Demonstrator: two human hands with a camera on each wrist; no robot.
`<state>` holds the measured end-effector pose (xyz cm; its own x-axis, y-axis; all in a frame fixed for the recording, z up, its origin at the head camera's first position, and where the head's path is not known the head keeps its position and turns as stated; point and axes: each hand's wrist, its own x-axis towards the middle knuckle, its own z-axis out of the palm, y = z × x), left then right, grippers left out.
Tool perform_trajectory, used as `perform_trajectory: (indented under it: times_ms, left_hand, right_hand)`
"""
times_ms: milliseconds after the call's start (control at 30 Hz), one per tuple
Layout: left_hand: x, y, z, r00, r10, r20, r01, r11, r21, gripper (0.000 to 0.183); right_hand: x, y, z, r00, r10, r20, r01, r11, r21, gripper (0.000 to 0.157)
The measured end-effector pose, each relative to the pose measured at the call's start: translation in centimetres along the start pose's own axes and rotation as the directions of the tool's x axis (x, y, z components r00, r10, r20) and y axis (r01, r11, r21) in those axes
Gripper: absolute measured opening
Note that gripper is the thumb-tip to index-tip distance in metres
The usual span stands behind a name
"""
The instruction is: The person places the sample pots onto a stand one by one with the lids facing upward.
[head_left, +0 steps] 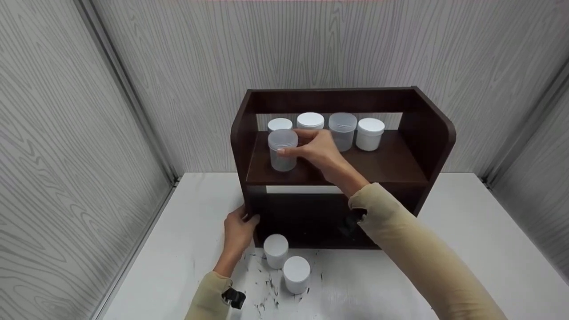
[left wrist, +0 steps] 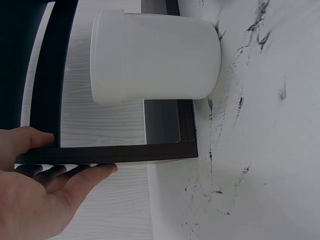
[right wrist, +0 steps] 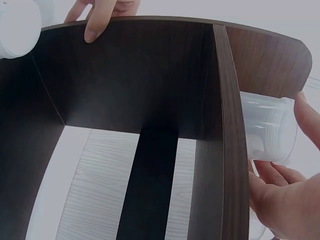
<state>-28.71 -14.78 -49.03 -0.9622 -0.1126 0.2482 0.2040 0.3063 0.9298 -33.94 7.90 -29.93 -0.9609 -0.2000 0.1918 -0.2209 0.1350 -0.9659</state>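
Observation:
My right hand pinches a translucent lidded jar between thumb and fingers. The jar is upright at the left end of the upper board of a dark brown wooden shelf, in front of a white jar. In the right wrist view, the jar's base is right at the board. My left hand grips the shelf's left side panel low down, thumb on the inner face and fingers on the outer face. Two white jars stand on the table near that hand.
Behind my right hand, a white jar, a second translucent jar and another white jar stand in a row on the upper board. The white table bears dark scuff marks. Grey wood-grain panels enclose the back and sides.

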Motion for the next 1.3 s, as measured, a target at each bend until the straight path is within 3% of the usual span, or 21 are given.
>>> perform_trajectory:
  times_ms: [967, 1300]
  left_hand:
    - [0.2, 0.0, 0.2, 1.000, 0.024, -0.010, -0.024, 1.000, -0.019, 0.044]
    - [0.1, -0.1, 0.0, 1.000, 0.002, 0.012, -0.002, 1.000, -0.011, 0.047]
  right_hand:
    - [0.4, 0.3, 0.1, 1.000, -0.004, 0.021, 0.004, 1.000, 0.001, 0.064]
    - [-0.4, 0.8, -1.3, 0.999, 0.025, 0.024, -0.024, 0.999, -0.024, 0.068]
